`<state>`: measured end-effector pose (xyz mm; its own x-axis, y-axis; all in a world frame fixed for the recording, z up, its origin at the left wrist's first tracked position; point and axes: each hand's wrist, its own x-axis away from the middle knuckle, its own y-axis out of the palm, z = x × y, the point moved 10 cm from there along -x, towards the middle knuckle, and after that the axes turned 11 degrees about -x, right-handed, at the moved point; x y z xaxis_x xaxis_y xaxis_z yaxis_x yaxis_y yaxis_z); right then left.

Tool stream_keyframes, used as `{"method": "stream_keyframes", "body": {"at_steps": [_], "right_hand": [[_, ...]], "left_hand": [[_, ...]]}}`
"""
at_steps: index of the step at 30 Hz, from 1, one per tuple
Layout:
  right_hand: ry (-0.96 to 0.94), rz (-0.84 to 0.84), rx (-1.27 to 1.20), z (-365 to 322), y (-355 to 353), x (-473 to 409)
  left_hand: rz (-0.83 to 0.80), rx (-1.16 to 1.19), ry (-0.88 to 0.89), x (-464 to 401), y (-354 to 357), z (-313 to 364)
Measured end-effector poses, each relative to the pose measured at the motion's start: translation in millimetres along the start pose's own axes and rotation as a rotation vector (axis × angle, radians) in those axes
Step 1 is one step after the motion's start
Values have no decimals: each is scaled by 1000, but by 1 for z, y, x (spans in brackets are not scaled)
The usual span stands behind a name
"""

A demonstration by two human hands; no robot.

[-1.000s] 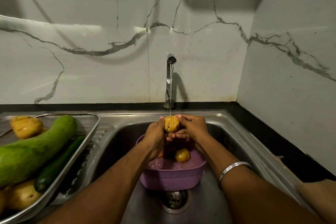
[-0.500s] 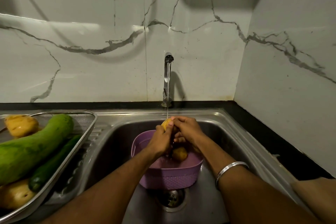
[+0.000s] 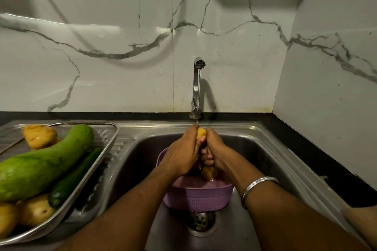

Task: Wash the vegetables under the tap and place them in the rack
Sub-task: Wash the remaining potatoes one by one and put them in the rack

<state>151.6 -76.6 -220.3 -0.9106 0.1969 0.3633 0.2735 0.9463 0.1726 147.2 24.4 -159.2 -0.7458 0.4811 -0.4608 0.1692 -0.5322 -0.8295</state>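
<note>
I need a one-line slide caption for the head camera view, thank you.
Both hands rub a potato under the running tap, above a purple basket.

Potato [image 3: 201, 133]: small, yellow, wet, mostly hidden betw. both hands, only its top shows, right under the water stream from the tap [image 3: 197, 85], above the sink. 2nd potato [image 3: 208, 173] lies in the purple basket [image 3: 199, 196] w/ pinkish water, partly hidden. Rack [image 3: 111, 135]: steel mesh tray on the drainboard, left of the sink. In it: big light-green gourd [image 3: 43, 164] lying diagonal, dark green cucumber [image 3: 76, 177] just beside it on the sink side, one potato at the far end [image 3: 38, 136], more potatoes at the near end [image 3: 33, 212], all glossy wet.
</note>
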Motion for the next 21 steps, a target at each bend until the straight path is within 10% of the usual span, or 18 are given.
{"method": "stream_keyframes", "body": {"at_steps": [4, 12, 21], "right_hand": [[-258, 185, 295, -25, -8, -4], [-856, 245, 943, -64, 21, 31], [-976, 37, 689, -57, 44, 45]], "left_hand": [[-27, 58, -166, -5, 10, -14], [-330, 921, -751, 17, 53, -29], [128, 813, -817, 16, 9, -63]]}}
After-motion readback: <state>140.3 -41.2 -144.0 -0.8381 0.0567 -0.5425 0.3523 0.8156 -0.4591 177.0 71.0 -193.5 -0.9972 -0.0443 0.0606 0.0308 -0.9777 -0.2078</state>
